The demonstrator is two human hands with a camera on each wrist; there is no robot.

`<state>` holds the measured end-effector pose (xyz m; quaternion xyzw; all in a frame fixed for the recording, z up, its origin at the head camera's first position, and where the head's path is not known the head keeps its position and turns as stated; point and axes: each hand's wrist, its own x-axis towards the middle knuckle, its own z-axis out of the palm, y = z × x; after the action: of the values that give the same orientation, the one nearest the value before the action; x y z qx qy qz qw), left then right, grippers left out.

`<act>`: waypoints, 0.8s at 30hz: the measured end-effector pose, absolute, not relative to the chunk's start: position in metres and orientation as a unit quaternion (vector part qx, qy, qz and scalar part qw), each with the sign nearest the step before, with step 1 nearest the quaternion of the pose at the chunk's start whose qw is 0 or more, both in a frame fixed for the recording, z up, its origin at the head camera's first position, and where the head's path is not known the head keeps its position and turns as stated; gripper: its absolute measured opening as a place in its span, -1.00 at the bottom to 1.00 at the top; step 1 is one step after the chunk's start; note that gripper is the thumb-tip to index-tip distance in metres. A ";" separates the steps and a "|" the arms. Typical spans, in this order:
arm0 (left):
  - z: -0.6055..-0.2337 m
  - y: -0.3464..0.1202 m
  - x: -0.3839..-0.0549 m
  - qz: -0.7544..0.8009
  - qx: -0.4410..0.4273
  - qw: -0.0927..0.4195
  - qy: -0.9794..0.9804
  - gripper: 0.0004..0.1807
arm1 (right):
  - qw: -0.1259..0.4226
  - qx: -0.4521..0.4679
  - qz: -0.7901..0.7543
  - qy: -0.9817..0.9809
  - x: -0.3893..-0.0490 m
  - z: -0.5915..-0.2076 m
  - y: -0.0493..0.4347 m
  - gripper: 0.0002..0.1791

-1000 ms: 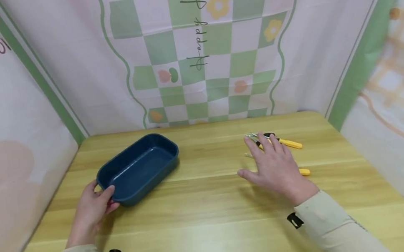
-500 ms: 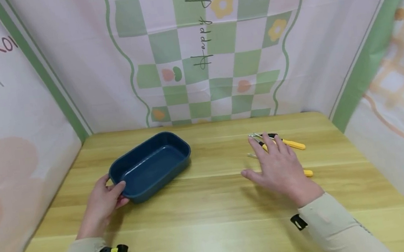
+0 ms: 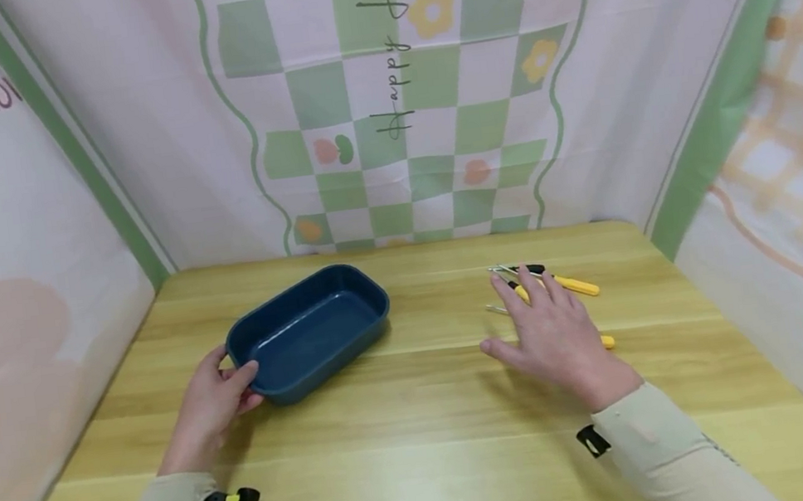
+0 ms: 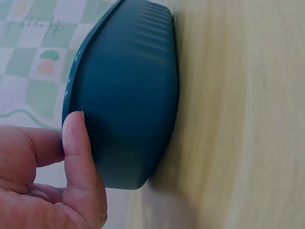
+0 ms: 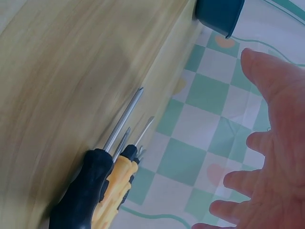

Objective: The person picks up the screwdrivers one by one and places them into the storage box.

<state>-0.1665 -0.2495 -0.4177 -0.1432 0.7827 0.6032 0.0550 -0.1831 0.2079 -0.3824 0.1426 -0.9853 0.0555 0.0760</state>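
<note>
My left hand (image 3: pixel 213 403) pinches the near-left corner of a dark blue rectangular dish (image 3: pixel 314 332) by its rim, thumb on one side and fingers on the other. In the left wrist view the dish wall (image 4: pixel 124 90) stands just off the wood surface on its near end. My right hand (image 3: pixel 551 336) is spread palm down over several screwdrivers and holds nothing. One screwdriver with a yellow handle (image 3: pixel 577 285) shows beyond the fingers, and another yellow handle end (image 3: pixel 608 341) shows beside the wrist. The right wrist view has a black-handled screwdriver (image 5: pixel 83 191) closest; the hand partly covers the group in the head view.
A wooden table (image 3: pixel 413 466) carries everything. Behind it hangs a checkered green and white cloth (image 3: pixel 394 101), with printed cloth panels along the left and right sides. Both wrists wear black straps.
The blue dish has slid to the right across the table with my left hand gripping it. My right hand stays over the screwdrivers, nearly still.
</note>
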 end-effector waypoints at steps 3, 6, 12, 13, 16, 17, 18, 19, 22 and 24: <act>-0.417 -0.247 -0.166 0.601 -0.139 0.057 0.785 -0.19 | 0.075 0.147 0.057 -0.985 -0.183 -0.383 0.210 0.08; -0.417 -0.246 -0.165 0.597 -0.135 0.061 0.789 -0.19 | 0.073 0.148 0.060 -0.984 -0.182 -0.383 0.212 0.08; -0.416 -0.241 -0.167 0.588 -0.131 0.062 0.796 -0.18 | 0.069 0.146 0.061 -0.985 -0.179 -0.383 0.217 0.07; -0.416 -0.241 -0.167 0.588 -0.129 0.061 0.796 -0.18 | 0.069 0.147 0.060 -0.985 -0.179 -0.383 0.218 0.07; -0.416 -0.239 -0.169 0.587 -0.125 0.060 0.798 -0.18 | 0.070 0.151 0.060 -0.984 -0.177 -0.383 0.221 0.08; -0.416 -0.238 -0.169 0.587 -0.124 0.060 0.798 -0.18 | 0.072 0.153 0.062 -0.984 -0.176 -0.383 0.222 0.08; -0.416 -0.237 -0.169 0.586 -0.122 0.061 0.799 -0.18 | 0.073 0.154 0.063 -0.983 -0.176 -0.383 0.224 0.09; -0.416 -0.236 -0.169 0.586 -0.121 0.062 0.799 -0.19 | 0.075 0.155 0.065 -0.983 -0.175 -0.383 0.225 0.09; -0.415 -0.234 -0.169 0.584 -0.120 0.064 0.800 -0.20 | 0.075 0.153 0.069 -0.983 -0.175 -0.384 0.228 0.12; -0.414 -0.232 -0.169 0.583 -0.119 0.065 0.801 -0.20 | 0.073 0.152 0.067 -0.983 -0.174 -0.385 0.230 0.12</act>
<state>-0.1688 -0.2319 -0.4142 -0.1185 0.8014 0.5827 0.0645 -0.1741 0.2303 -0.3846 0.1522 -0.9833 0.0675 0.0729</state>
